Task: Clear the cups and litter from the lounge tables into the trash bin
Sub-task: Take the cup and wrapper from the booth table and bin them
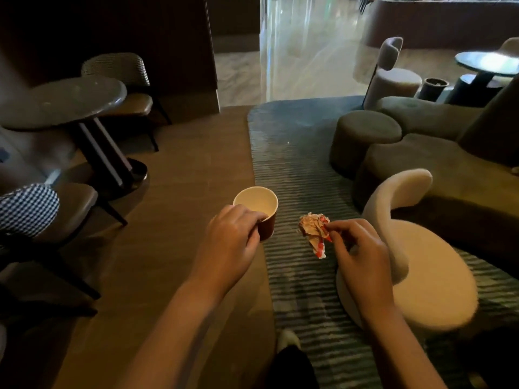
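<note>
Two items in hand: left hand [230, 242] grips the paper cup [257, 204] at its rim, right hand [362, 256] pinches the crumpled wrapper [313, 228], both above the rug [289, 153] edge. Risks: the light pinch slips and the wrapper drops; the tilted cup spills dregs.

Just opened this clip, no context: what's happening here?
A person stands in a lounge holding litter. The left hand grips a paper cup by its rim; the cup looks empty. The right hand pinches a crumpled red-and-white wrapper. Both are held in the air above the striped rug edge. A dark cylindrical bin, possibly for trash, stands far ahead past the sofa.
</note>
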Demonstrator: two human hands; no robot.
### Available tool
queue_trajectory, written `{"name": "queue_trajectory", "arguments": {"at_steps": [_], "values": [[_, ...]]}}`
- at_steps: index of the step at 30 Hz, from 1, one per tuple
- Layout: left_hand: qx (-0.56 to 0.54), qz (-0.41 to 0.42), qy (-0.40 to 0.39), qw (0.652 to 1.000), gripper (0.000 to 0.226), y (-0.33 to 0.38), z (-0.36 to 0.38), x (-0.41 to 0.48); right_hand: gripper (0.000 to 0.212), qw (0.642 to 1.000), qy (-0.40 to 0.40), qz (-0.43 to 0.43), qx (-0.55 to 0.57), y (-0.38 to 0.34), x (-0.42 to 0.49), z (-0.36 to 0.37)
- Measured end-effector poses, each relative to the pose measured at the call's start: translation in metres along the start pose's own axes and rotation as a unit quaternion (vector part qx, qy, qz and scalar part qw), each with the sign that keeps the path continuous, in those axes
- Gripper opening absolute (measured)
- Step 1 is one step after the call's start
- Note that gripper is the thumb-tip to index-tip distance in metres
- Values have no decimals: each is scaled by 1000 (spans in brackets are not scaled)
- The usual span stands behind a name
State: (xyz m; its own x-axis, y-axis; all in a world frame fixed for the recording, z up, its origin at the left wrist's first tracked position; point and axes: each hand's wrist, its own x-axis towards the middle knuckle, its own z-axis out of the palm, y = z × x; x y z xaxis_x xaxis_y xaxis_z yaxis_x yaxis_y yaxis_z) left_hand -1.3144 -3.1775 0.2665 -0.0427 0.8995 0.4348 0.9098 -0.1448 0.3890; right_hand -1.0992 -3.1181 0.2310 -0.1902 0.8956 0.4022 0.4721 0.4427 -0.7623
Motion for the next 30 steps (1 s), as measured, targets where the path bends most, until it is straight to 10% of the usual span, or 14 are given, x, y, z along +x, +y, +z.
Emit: {"name": "queue_trajectory", "arguments": {"at_steps": [30], "values": [[-61, 34, -9, 997, 27, -333, 233, 753, 15, 998, 53, 1, -39, 229, 771, 227]]}}
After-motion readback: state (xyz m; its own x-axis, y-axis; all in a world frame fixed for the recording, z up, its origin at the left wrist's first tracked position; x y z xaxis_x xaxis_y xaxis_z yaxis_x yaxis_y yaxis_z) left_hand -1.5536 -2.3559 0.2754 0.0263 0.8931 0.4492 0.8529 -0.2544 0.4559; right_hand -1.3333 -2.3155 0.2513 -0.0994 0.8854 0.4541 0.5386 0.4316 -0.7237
